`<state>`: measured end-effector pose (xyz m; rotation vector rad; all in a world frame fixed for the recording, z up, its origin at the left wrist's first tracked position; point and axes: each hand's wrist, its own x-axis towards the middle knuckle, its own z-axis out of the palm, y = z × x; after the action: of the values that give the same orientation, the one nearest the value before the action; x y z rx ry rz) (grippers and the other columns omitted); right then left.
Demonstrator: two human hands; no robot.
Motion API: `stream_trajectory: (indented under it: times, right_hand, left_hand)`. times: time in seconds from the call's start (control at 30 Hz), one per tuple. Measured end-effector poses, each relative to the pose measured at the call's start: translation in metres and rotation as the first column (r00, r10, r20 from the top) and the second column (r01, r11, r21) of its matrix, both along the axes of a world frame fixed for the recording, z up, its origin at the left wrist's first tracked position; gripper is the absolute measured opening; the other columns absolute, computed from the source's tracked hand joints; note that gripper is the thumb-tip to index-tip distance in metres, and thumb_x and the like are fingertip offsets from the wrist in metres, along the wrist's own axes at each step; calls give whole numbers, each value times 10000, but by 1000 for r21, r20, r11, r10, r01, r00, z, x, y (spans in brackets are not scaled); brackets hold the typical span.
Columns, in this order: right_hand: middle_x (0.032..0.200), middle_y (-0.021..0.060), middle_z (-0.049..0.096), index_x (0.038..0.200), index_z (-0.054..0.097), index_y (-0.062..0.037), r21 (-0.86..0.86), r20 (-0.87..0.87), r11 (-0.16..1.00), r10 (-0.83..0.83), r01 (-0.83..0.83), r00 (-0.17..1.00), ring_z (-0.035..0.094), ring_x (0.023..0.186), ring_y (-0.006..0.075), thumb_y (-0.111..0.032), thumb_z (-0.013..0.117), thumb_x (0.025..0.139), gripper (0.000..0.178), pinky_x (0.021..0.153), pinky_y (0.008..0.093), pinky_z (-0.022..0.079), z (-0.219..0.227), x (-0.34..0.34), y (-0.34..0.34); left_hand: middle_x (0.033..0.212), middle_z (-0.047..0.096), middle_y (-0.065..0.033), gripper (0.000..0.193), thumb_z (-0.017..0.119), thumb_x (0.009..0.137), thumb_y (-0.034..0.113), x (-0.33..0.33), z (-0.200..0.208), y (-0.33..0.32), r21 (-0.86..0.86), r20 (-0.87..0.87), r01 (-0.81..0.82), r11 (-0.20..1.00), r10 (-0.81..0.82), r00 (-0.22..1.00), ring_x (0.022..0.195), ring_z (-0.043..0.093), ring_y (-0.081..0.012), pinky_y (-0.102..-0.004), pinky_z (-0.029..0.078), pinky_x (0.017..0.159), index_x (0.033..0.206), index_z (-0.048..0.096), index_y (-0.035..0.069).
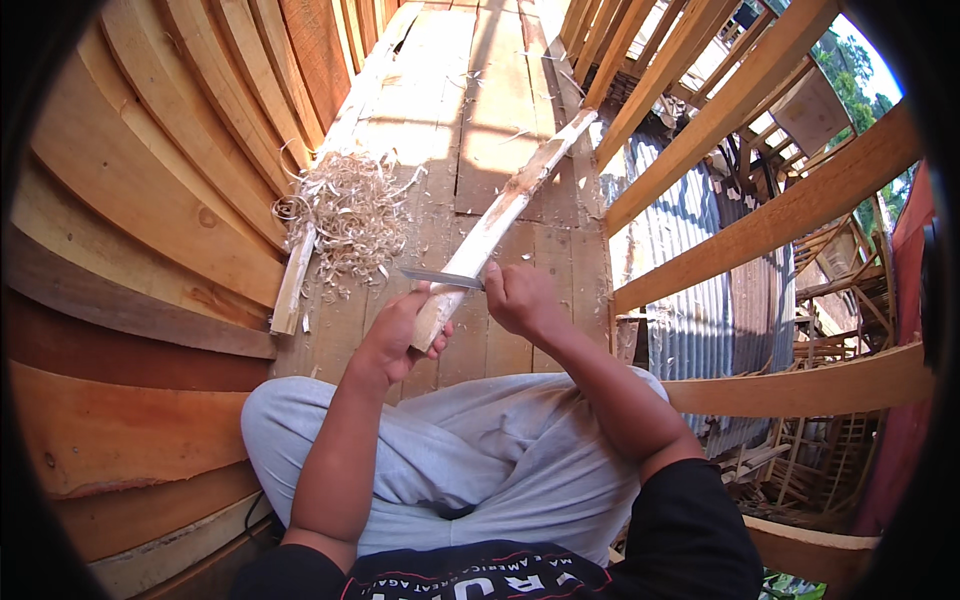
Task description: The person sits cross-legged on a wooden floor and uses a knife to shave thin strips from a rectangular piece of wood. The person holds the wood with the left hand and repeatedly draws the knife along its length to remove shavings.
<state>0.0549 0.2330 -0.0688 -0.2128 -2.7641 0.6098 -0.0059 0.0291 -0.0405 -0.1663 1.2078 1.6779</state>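
Observation:
A long pale wooden stick [493, 224], stripped in places with a brownish patch farther along, slants away from me to the far right. Round its near end my left hand [400, 332] is closed, fingertips showing at the right side. My right hand [522, 298] grips a knife [445, 278], whose narrow metal blade lies crosswise over the stick just beyond my left hand. The knife's handle is hidden inside my fist. Both forearms come up over my crossed legs.
Curly wood shavings [350, 213] are heaped at the left on the plank floor [505, 345]. A short wood piece [293, 285] lies beside them. Board walling [150, 190] rises on the left. Slatted railing [770, 232] bounds the right, with corrugated metal sheets [690, 270] beyond it.

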Motion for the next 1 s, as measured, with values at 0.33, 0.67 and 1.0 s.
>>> stream_trajectory:
  times: [0.33,0.67,1.0]
  right_hand:
    - [582,231,568,542,559,-19,-20,-5,993,-115,115,993,564,567,434,-252,480,890,426,580,550,454,-3,-9,4]
    - [625,253,614,572,628,1,8,67,991,-132,131,989,609,557,432,-270,447,873,443,587,531,500,6,-21,9]
    - [657,260,617,626,659,0,36,94,990,-136,133,986,625,634,432,-301,409,926,493,646,533,495,7,-26,17]
  left_hand:
    - [725,534,-47,392,378,1043,386,5,4,6,-54,-3,-9,999,9,1000,518,452,-84,-203,358,419,1267,472,79]
    - [715,521,-59,336,376,1049,362,0,3,0,18,60,-40,999,39,997,505,447,-90,-206,354,406,1163,458,57]
    - [735,516,-51,373,365,1048,395,-4,-9,0,118,124,-47,992,32,992,513,434,-82,-186,340,409,1206,455,70]
